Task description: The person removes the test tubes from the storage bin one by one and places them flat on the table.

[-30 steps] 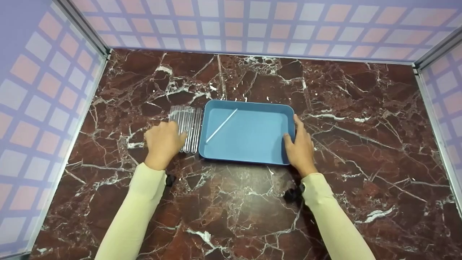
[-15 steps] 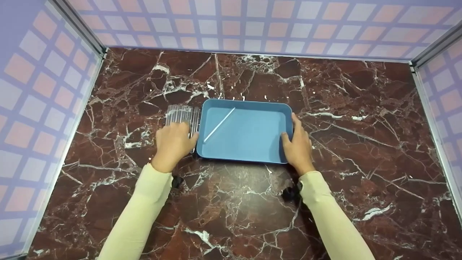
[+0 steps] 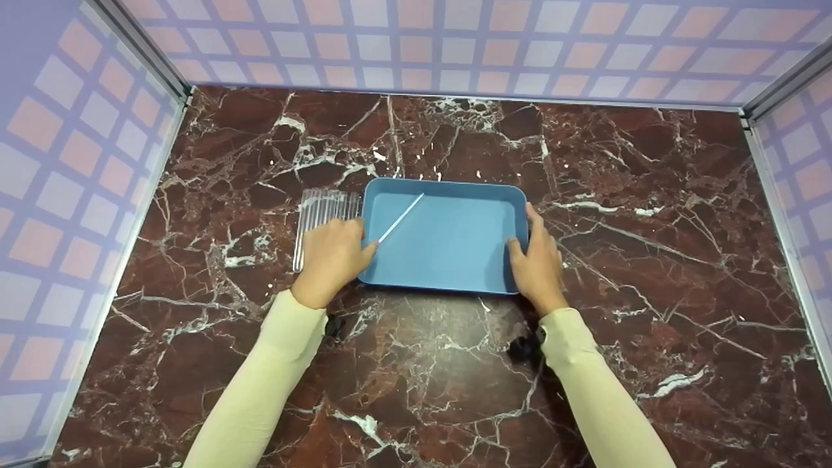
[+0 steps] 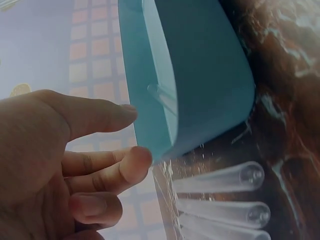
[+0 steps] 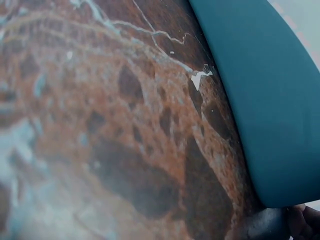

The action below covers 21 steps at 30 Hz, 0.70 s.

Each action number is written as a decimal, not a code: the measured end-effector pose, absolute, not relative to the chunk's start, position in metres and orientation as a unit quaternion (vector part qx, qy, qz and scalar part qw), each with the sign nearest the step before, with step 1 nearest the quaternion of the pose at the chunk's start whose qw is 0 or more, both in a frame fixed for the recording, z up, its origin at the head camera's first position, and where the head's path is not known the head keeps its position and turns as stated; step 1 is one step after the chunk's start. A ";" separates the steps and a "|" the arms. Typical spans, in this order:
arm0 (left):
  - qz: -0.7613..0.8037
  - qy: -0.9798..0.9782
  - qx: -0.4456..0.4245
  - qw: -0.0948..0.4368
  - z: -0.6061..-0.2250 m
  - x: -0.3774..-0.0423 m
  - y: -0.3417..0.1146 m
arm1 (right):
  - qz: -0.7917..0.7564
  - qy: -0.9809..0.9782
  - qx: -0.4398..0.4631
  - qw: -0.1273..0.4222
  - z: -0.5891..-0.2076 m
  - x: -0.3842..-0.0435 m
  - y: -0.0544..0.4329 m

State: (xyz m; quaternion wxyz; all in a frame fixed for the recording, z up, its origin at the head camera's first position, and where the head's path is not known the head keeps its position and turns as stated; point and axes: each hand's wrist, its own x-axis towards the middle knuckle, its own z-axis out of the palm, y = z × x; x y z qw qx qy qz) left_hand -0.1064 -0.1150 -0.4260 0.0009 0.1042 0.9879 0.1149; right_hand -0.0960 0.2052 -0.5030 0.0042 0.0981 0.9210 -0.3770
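In the head view a blue tray (image 3: pixel 448 240) lies on the marbled surface, with one thin clear tube (image 3: pixel 403 216) lying slantwise inside it. My left hand (image 3: pixel 333 253) is at the tray's left side, thumb reaching over the rim and covering the tube's lower end. The left wrist view shows its thumb and fingers (image 4: pixel 107 172) apart with nothing between them. Beneath and beside that hand lies a row of several clear, round-ended tubes (image 3: pixel 312 211), partly hidden. My right hand (image 3: pixel 539 263) holds the tray's right wall, thumb inside and fingers outside.
Dark red marbled tabletop (image 3: pixel 429 377) surrounds the tray, dotted with small white specks behind it. Checkered panels (image 3: pixel 455 45) with metal edging stand at the back, left and right.
My left hand has moved right, from over the row of tubes to the tray's left rim. The right hand and the tray stay in place.
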 end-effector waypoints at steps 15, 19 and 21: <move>0.084 0.986 0.140 -0.036 -0.435 -0.113 -0.096 | -0.380 0.919 0.101 0.008 -0.502 -0.097 0.205; 0.072 0.987 0.142 -0.032 -0.438 -0.116 -0.094 | -0.379 0.920 0.100 0.007 -0.503 -0.096 0.206; 0.065 0.987 0.145 -0.030 -0.439 -0.117 -0.093 | -0.379 0.920 0.099 0.007 -0.503 -0.096 0.206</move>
